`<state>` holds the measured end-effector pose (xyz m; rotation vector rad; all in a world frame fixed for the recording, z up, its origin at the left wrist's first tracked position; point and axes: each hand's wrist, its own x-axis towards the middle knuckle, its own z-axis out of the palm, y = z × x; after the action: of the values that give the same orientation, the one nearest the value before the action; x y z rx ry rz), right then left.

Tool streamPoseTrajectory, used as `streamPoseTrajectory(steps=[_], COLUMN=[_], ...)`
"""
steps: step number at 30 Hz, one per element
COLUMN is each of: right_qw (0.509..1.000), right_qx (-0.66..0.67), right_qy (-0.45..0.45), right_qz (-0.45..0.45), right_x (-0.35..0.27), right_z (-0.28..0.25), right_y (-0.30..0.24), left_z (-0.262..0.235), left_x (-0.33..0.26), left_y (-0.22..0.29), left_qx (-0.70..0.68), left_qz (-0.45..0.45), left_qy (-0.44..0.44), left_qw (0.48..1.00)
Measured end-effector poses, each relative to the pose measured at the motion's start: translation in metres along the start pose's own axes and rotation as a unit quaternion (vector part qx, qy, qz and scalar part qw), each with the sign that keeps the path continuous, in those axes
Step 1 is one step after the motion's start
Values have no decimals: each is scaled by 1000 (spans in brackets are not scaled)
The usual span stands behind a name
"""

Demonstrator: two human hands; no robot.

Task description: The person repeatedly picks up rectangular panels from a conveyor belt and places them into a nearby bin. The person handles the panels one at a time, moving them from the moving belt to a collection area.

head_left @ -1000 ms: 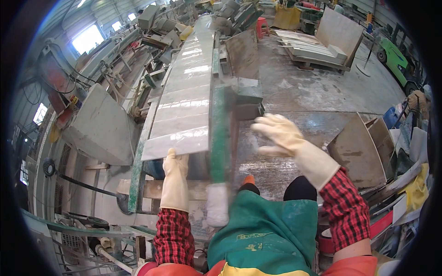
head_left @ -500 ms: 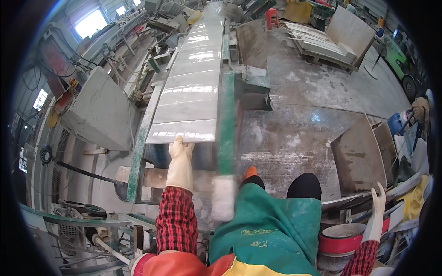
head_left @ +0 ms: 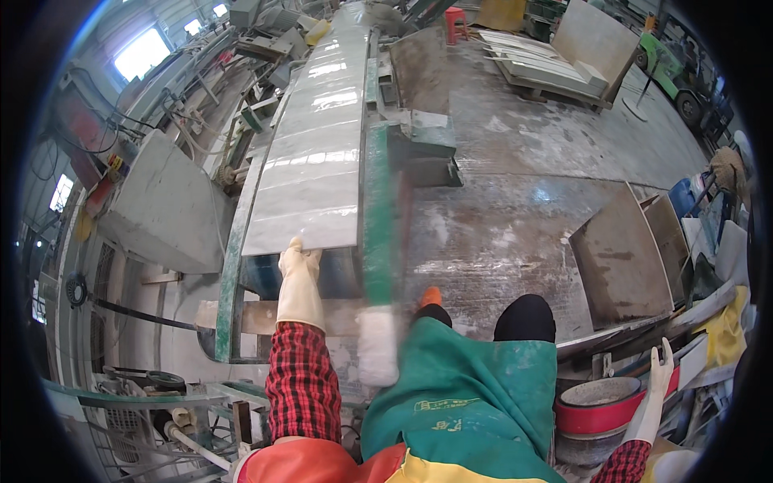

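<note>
Glossy pale stone slabs (head_left: 314,165) lie in a row along a roller conveyor that runs away from me. My left hand (head_left: 300,282), in a cream rubber glove, is closed on the near edge of the closest slab. The thumb rests on top; the other fingers are mostly hidden at or under the edge. Below that edge shows a dark roller (head_left: 338,278). Off to the far right, my gloved right hand (head_left: 660,377) is raised with fingers apart and nothing in it. Near it stands a red-banded bucket (head_left: 600,414).
A green rail (head_left: 377,217) with a white wrapped end (head_left: 377,346) flanks the conveyor. Brown boards (head_left: 624,258) lean at right. A pallet of pale strips (head_left: 535,68) and a green forklift (head_left: 676,80) stand farther back. A large grey block (head_left: 165,205) is at left.
The whole view has shifted, so the conveyor sits a little farther left in the picture. My left hand stays at the slab's near edge. The right hand remains raised and open.
</note>
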<state>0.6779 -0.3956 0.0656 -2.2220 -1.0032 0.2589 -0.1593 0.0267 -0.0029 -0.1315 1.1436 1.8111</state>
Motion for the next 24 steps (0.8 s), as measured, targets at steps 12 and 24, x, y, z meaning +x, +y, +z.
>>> streamPoseTrajectory(steps=[12, 24], right_qw=[1000, 962], right_qx=[-21, -208], right_qy=[-10, 172], right_qz=[-4, -40], right_x=[3, -10], right_z=[27, 12], right_y=[-13, -19], left_z=[-9, -16], left_x=[-20, -18], left_y=[46, 54], left_qx=[459, 570], left_qz=[-10, 26], left_qy=[-53, -77], left_qw=[887, 817])
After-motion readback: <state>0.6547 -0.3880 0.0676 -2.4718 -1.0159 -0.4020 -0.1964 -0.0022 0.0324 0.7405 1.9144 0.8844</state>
